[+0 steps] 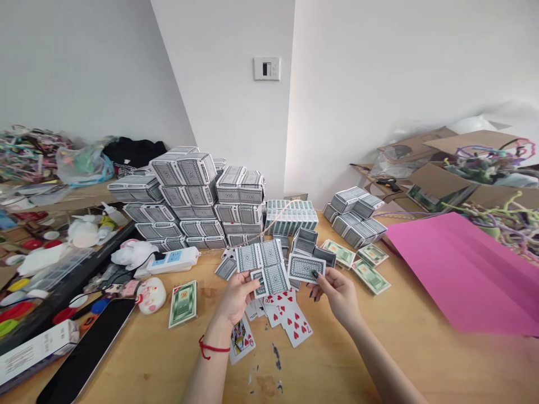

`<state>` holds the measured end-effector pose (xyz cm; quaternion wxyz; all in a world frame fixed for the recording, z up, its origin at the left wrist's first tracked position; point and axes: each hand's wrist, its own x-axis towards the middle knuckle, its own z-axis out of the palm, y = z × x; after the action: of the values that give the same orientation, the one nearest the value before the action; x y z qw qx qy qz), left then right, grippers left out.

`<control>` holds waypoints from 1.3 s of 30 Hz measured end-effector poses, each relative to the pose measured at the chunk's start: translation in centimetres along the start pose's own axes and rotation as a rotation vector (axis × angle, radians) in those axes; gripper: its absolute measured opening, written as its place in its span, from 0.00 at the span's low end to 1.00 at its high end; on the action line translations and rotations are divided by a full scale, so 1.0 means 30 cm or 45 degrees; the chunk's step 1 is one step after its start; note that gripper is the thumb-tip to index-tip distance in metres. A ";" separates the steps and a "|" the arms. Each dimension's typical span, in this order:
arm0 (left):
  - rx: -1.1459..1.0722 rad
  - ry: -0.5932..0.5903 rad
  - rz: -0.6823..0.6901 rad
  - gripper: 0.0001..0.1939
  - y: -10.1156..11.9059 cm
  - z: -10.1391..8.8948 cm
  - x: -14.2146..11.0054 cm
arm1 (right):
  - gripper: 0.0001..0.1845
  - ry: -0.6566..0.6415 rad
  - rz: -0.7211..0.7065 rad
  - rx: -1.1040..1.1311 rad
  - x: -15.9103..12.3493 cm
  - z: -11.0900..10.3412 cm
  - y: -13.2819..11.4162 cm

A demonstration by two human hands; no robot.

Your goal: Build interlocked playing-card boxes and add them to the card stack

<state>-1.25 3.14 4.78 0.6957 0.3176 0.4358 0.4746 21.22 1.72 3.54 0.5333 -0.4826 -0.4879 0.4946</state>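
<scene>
Over a wooden table [337, 365], out to a pink sheet [455, 275] at three o'clock, then up to a tall stack of card blocks [187, 196] at eleven! Down past face-up cards [295, 325] lying at six, and into the action near the clock's centre: gripping a patterned card panel [272, 264] near its lower-left corner, with thumb uppermost, in the left hand [239, 300] at seven; pinching a single card [303, 269] narrowly by one end with the right hand [340, 293] at four. Touching at the edges? Cannot tell. Best, judging by this hold: support the panel's seams, keep thumbs light, square both edges, bend nothing
</scene>
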 end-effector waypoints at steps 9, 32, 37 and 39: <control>0.053 0.044 0.002 0.20 0.000 0.010 0.003 | 0.20 -0.095 0.068 -0.048 0.001 -0.005 0.019; 0.140 -0.058 0.007 0.16 -0.039 -0.012 0.022 | 0.24 -0.332 0.281 -0.101 0.019 -0.029 0.028; 0.185 -0.066 -0.027 0.16 -0.053 0.017 0.019 | 0.23 -0.390 0.315 -0.127 0.008 -0.007 0.041; 0.196 -0.034 -0.036 0.16 -0.059 0.022 0.021 | 0.23 -0.406 0.321 -0.111 0.006 -0.004 0.045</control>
<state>0.13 3.10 3.33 0.6815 0.3702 0.4664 0.4254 21.26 1.97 2.21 0.3616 -0.4780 -0.5227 0.6062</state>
